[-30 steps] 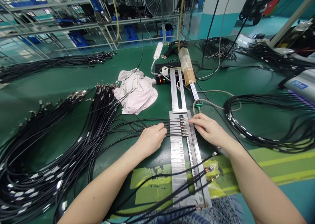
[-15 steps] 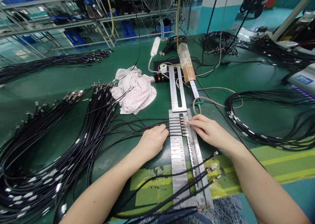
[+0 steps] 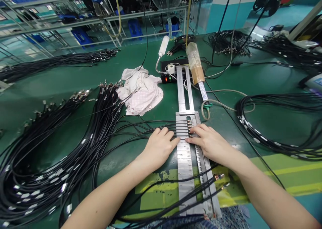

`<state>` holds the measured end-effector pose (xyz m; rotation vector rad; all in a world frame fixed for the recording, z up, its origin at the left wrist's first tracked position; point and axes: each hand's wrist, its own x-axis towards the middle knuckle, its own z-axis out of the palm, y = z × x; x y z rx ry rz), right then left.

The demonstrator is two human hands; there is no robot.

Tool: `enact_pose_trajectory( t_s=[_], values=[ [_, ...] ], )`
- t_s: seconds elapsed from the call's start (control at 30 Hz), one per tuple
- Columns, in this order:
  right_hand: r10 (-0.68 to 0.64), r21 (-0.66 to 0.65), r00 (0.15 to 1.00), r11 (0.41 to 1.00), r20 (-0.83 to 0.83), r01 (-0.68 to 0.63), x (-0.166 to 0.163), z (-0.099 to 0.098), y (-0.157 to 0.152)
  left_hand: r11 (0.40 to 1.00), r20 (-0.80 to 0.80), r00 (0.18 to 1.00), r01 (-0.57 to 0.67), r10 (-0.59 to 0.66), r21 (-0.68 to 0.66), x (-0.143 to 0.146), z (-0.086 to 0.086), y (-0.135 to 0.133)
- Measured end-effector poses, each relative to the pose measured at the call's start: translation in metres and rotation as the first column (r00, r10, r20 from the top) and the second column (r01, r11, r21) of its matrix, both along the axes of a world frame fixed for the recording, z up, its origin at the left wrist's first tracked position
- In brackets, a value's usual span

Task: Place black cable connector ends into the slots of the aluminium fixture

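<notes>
A slotted metal fixture lies lengthwise on the bench in front of me. Several thin black cables run across its upper part, side by side in the grooves, with small metal connectors at their right ends. My left hand is closed at the fixture's left edge, thumb and fingers on the lowest of these cables. Across from it, my right hand pinches the end of that cable by the slot; its fingers partly cover the connectors there. More loose cables cross the fixture's near end.
Big bundles of black cables fill the left side, and coiled cables lie on the right. Beyond the fixture are a crumpled cloth, a black box with lit indicators, a white lamp and a tape-wrapped tool.
My right hand has moved down and left toward the lowest cable on the fixture. My left thumb now reaches onto the fixture's edge. The whole view has shifted slightly.
</notes>
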<state>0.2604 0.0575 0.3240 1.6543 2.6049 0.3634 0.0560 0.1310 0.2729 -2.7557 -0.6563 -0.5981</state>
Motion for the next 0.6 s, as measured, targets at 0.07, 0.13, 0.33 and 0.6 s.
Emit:
enact_pose_trajectory(
  t_s=[0.07, 0.13, 0.33, 0.6],
  values=[
    [-0.047, -0.009, 0.999, 0.999, 0.001, 0.047, -0.004, 0.001, 0.0, 1.0, -0.04, 0.999, -0.006, 0.005, -0.01, -0.002, 0.004, -0.005],
    [-0.079, -0.017, 0.997, 0.997, 0.009, 0.079, -0.009, 0.003, 0.0, 0.999, -0.077, 0.997, -0.029, 0.028, -0.02, -0.001, 0.007, -0.011],
    [-0.028, -0.019, 0.994, 0.999, -0.102, 0.026, -0.014, 0.003, -0.001, 0.999, -0.201, 0.979, -0.043, 0.04, -0.013, 0.013, 0.015, -0.023],
    [0.072, 0.177, 0.818, 0.983, -0.57, 0.037, 0.041, -0.007, -0.002, 0.962, -0.092, 0.968, 0.218, -0.235, -0.164, 0.025, 0.012, -0.059]
  ],
)
